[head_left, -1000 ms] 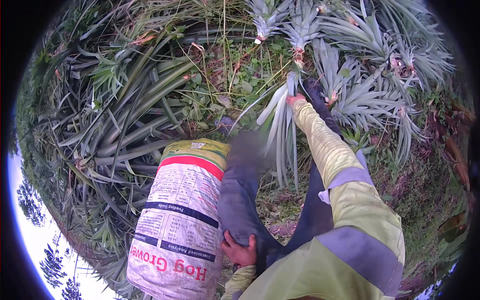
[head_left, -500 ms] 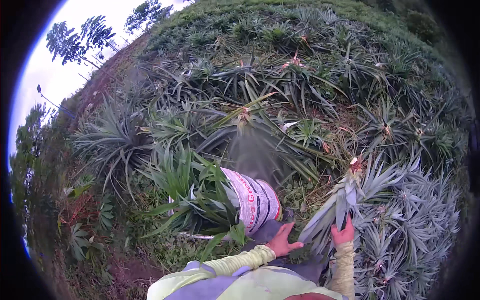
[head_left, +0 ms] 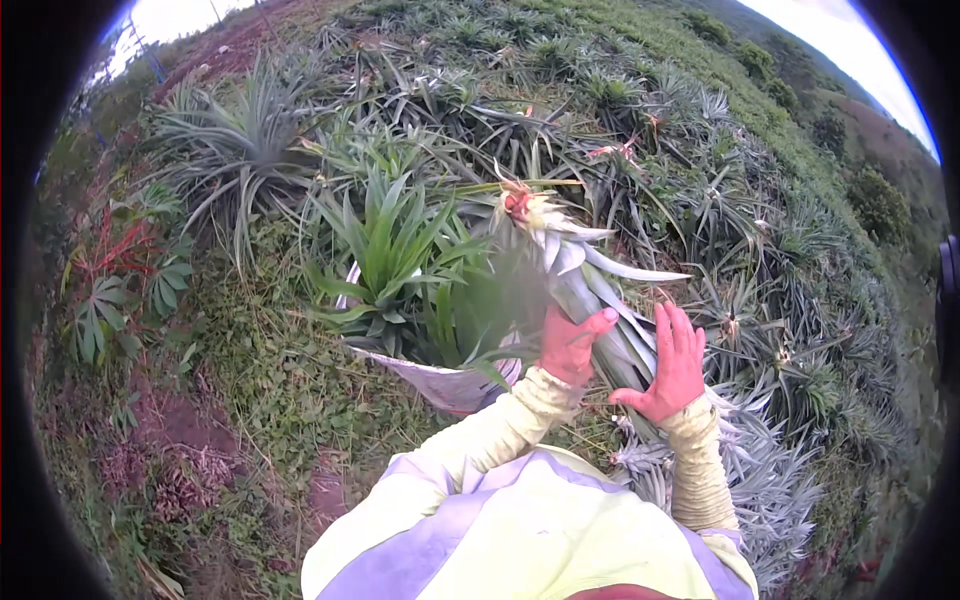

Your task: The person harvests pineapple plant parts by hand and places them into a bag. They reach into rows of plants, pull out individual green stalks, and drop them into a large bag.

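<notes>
on plant [head_left: 590, 288], l hand [head_left: 568, 346] gripping, r fingers [head_left: 679, 338] spread

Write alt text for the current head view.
A bare left hand and right hand flank a spiky-leaved plant, its reddish stem end pointing toward the upper left. A pale sack of green plants is to the left; silvery plants lie piled at lower right.

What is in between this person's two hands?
A spiky, grey-green plant lies between the left hand and the right hand, its reddish base end pointing away from the wearer; the head view shows this.
</notes>
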`<state>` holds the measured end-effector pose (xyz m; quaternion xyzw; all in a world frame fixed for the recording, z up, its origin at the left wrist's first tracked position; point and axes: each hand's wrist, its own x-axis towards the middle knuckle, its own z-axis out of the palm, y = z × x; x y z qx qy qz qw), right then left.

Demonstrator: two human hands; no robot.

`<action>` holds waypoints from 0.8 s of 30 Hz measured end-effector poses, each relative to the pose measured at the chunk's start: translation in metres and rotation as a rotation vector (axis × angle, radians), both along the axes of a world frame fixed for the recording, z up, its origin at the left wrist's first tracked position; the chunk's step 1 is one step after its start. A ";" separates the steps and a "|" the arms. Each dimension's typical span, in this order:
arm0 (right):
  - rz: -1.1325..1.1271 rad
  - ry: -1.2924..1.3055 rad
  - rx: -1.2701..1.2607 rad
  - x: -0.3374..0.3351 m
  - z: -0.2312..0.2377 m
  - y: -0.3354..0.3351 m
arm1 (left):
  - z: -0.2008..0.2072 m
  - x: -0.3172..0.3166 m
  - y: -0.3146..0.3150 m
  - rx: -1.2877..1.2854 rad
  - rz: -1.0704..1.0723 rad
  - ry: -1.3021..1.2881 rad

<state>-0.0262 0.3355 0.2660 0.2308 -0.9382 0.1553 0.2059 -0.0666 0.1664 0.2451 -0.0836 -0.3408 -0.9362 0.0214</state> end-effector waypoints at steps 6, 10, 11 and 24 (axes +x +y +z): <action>0.180 -0.191 -0.351 -0.007 0.020 -0.037 | 0.055 0.017 -0.032 -0.059 0.290 0.120; 0.369 -0.101 -0.156 -0.047 0.048 -0.013 | 0.043 0.046 -0.099 -0.355 0.192 0.084; 0.369 -0.069 -0.080 -0.052 0.066 -0.005 | 0.043 0.062 -0.121 -0.455 0.129 0.036; 0.656 -0.167 1.056 -0.079 0.165 -0.240 | -0.214 0.086 -0.270 -1.223 0.549 -1.118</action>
